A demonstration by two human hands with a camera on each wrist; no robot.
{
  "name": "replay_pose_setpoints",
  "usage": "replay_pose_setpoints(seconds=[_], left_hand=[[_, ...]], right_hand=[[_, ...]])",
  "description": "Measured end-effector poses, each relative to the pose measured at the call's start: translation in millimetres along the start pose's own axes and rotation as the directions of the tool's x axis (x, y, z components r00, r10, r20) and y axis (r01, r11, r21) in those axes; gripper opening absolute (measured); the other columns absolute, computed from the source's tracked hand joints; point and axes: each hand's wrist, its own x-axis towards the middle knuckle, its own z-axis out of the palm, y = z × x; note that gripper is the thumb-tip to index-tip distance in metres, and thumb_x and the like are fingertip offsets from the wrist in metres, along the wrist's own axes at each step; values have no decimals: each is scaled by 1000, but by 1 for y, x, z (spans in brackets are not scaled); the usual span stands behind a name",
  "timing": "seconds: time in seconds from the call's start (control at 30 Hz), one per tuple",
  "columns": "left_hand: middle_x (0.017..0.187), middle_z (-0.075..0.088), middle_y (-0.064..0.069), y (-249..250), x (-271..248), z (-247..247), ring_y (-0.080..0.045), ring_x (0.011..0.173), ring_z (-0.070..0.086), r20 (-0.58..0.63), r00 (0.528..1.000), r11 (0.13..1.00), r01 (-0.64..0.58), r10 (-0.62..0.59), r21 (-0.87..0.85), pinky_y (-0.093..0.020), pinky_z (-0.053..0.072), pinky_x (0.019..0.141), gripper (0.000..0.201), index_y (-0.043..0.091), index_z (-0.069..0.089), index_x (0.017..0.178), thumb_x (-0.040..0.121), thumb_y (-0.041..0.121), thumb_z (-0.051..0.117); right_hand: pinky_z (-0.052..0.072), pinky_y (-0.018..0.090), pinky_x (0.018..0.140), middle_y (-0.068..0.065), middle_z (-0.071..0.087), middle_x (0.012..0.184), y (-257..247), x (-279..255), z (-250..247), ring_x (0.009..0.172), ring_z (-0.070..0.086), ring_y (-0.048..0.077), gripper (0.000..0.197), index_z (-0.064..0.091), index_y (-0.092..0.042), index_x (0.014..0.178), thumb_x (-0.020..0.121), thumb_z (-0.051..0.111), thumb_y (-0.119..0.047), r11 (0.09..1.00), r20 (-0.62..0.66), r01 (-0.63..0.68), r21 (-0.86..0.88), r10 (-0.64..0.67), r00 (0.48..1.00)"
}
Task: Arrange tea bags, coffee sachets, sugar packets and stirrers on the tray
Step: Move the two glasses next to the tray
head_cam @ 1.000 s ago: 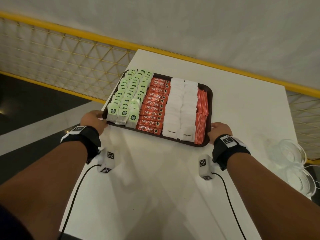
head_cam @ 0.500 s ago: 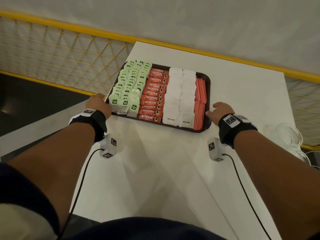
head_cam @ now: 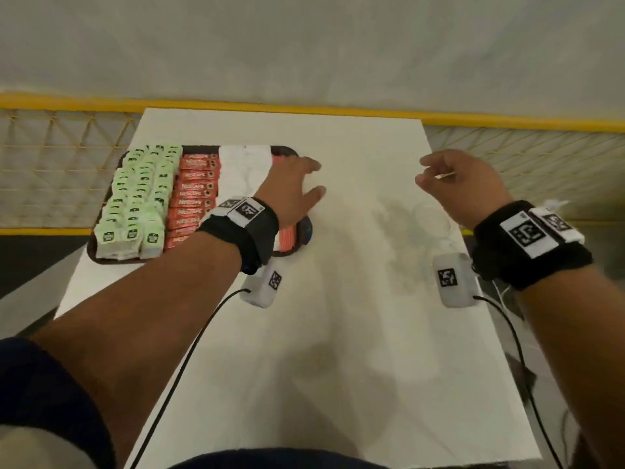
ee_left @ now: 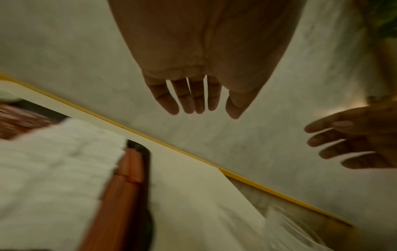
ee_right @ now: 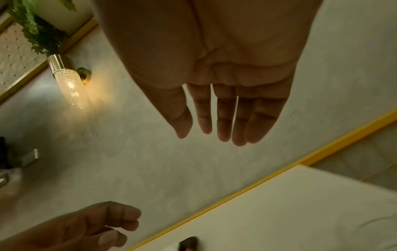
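Observation:
A dark brown tray [head_cam: 101, 259] lies at the table's far left. It carries rows of green tea bags [head_cam: 135, 201], red coffee sachets [head_cam: 194, 194], white sugar packets [head_cam: 241, 174] and orange-red stirrers [head_cam: 287, 236] along its right side. My left hand [head_cam: 297, 184] hovers over the tray's right edge with straight, spread fingers and holds nothing. My right hand [head_cam: 463, 184] hangs in the air over the table's right side, fingers loosely bent, empty. The left wrist view shows the left hand [ee_left: 193, 95] open above blurred sugar packets [ee_left: 53, 161] and stirrers [ee_left: 120, 195].
The white table [head_cam: 338, 333] is bounded at the back by a yellow rail [head_cam: 304, 108] and mesh. Clear plastic containers [head_cam: 429, 225] sit at the right edge below my right wrist. A lit wall lamp [ee_right: 71, 84] shows in the right wrist view.
Both hands let go of the tray's near corners, rose and swung right. My left hand now hovers over the tray's right edge, and my right hand is well clear of it.

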Motion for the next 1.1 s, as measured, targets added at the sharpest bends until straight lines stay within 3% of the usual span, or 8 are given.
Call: replay_pose_setpoints(seconds=[0.1, 0.27, 0.37, 0.47, 0.67, 0.83, 1.0, 1.1], left_hand=[[136, 50, -4, 43, 9, 41, -20, 121, 50, 163, 985, 997, -44, 54, -68, -27, 37, 100, 56, 16, 46, 140, 91, 35, 66], [146, 40, -2, 87, 23, 100, -19, 132, 42, 369, 928, 999, -43, 47, -18, -32, 35, 108, 78, 19, 35, 147, 83, 33, 76], [153, 32, -4, 105, 34, 129, -22, 137, 38, 405, 914, 999, -43, 33, 17, -33, 32, 112, 87, 18, 28, 151, 81, 32, 77], [158, 24, -6, 117, 48, 147, -23, 143, 29, 408, 912, 995, -66, 32, 70, -32, 26, 115, 89, 16, 21, 154, 84, 29, 75], [163, 12, -6, 127, 79, 162, -21, 149, 17, 497, 867, 966, -140, 13, 219, -29, 16, 118, 103, 13, 7, 156, 82, 20, 77], [164, 8, -5, 132, 95, 171, -19, 150, 13, 560, 828, 948, -153, -31, 278, -29, 13, 118, 108, 13, 1, 156, 81, 21, 78], [162, 18, -7, 134, 102, 178, -21, 148, 18, 554, 831, 959, -114, -50, 258, -29, 16, 116, 102, 12, 9, 156, 82, 23, 78], [159, 22, -9, 130, 104, 178, -24, 146, 23, 556, 829, 963, -101, -58, 251, -33, 20, 117, 108, 14, 10, 156, 77, 28, 82]], right_hand=[[39, 17, 66, 1, 64, 106, 46, -15, -30, 90, 59, 16, 23, 64, -16, 115, 93, 58, -14, 996, 40, -50, -79, 54, 998], [36, 21, 82, 6, 65, 115, 115, -40, -47, 109, 58, 26, 33, 64, -4, 115, 86, 48, 2, 953, 204, -142, -267, 199, 958], [38, 23, 83, 0, 63, 113, 143, -53, -41, 110, 58, 23, 32, 60, -6, 120, 88, 60, -10, 934, 276, -179, -309, 269, 923], [43, 28, 92, 4, 59, 126, 155, -60, -23, 113, 57, 19, 65, 47, -15, 137, 83, 73, -40, 927, 360, -205, -313, 316, 878], [46, 33, 85, 4, 52, 128, 150, -51, 24, 115, 53, 22, 99, 40, -16, 136, 63, 67, -77, 915, 326, -313, -255, 386, 863], [44, 32, 88, 8, 40, 132, 148, -47, 37, 118, 51, 24, 100, 28, -11, 141, 70, 73, -65, 922, 328, -318, -219, 377, 866], [41, 29, 78, 6, 44, 128, 158, -35, 46, 100, 47, 18, 95, 32, -17, 139, 66, 72, -64, 952, 379, -184, -244, 268, 886], [45, 34, 85, 4, 43, 130, 162, -30, 39, 111, 50, 21, 95, 29, -16, 142, 68, 78, -52, 964, 435, -138, -229, 228, 871]])
